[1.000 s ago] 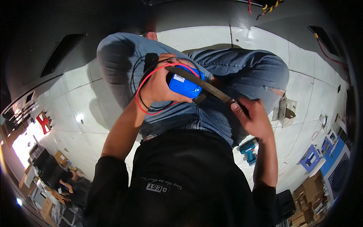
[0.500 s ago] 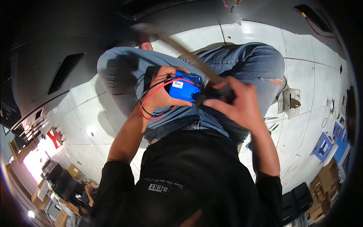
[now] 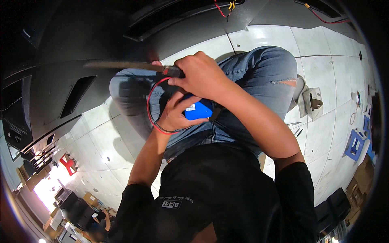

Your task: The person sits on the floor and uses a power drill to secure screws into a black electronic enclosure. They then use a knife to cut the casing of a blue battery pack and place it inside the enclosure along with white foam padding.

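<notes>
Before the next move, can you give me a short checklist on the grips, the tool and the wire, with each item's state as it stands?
1. Blue block held in the left hand: ok.
2. Long flat tool gripped by its handle in the right hand: ok.
3. Tool's blade apart from the block: ok, it points off to the left.
4. Red wire clear of the right hand: cannot tell, it loops up close to the thumb.
5. Wire's join to the block sound: cannot tell, no join shows.
</notes>
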{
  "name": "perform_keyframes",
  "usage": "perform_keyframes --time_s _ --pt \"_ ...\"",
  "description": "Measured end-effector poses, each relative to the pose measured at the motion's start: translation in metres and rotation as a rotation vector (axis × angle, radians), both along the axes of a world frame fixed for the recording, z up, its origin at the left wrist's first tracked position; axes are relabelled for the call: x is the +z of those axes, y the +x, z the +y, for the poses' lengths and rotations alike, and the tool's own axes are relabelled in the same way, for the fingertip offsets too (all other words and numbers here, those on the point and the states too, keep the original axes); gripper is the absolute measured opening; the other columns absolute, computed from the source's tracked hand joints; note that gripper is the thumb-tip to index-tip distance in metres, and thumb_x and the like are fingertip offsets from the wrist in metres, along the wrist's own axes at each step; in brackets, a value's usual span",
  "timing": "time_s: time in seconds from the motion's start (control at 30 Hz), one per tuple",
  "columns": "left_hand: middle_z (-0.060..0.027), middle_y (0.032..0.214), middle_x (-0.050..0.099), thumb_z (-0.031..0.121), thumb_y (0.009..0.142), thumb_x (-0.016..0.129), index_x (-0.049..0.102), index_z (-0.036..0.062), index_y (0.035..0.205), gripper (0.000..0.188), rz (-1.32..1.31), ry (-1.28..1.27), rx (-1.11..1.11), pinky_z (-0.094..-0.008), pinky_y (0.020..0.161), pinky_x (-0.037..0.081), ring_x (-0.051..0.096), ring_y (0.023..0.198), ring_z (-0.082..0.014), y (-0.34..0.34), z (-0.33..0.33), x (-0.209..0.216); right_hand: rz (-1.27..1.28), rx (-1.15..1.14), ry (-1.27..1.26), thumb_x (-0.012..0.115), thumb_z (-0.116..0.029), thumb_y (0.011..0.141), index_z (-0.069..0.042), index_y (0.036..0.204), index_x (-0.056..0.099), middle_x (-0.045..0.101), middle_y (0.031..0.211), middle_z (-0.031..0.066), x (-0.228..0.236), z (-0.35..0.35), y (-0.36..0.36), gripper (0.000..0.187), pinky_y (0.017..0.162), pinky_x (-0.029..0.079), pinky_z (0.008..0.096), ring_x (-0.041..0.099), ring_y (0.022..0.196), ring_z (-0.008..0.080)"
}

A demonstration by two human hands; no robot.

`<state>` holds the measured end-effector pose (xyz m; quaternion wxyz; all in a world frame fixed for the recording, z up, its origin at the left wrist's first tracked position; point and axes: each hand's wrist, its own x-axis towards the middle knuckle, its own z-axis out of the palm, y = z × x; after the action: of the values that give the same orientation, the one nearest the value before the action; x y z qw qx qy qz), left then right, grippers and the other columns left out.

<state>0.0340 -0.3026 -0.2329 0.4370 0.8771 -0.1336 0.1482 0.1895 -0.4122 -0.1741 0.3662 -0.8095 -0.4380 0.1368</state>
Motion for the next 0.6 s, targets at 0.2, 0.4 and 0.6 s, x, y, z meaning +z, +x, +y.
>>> perform_keyframes --time_s 0.2,0.4,0.6 --pt "-0.0144 0.127 0.063 0.027 0.061 0.095 0.061 0.0040 0.132 0.082 0.177 -0.025 0.008 -0.0440 0.101 0.051 0.062 0.118 -0.0356 -0.001 -0.004 0.008 0.220 0.076 0.081 0.069 -0.035 0.093 -0.001 0.097 0.067 0.063 0.067 0.0201 0.024 -0.034 0.003 0.035 0.063 0.052 0.0427 0.065 0.068 0.0417" --pt "-0.0133 0.129 0.063 0.025 0.058 0.094 0.056 0.0077 0.137 0.090 0.336 -0.168 0.021 -0.0400 0.098 0.051 0.063 0.111 -0.0330 -0.002 0.011 -0.002 0.503 0.075 -0.099 0.056 -0.031 0.103 0.000 0.095 0.064 0.057 0.066 0.0122 0.043 -0.136 0.004 0.033 0.058 0.045 0.0347 0.061 0.059 0.0230" --pt "-0.0126 0.118 0.069 0.021 0.056 0.094 0.058 0.0063 0.134 0.088 0.432 -0.392 -0.006 -0.0359 0.097 0.052 0.069 0.104 -0.0262 0.009 0.010 0.002 0.415 -0.036 -0.313 0.059 -0.029 0.100 -0.001 0.086 0.069 0.059 0.063 0.0191 0.031 -0.165 -0.008 0.033 0.057 0.046 0.0436 0.062 0.061 0.0397"
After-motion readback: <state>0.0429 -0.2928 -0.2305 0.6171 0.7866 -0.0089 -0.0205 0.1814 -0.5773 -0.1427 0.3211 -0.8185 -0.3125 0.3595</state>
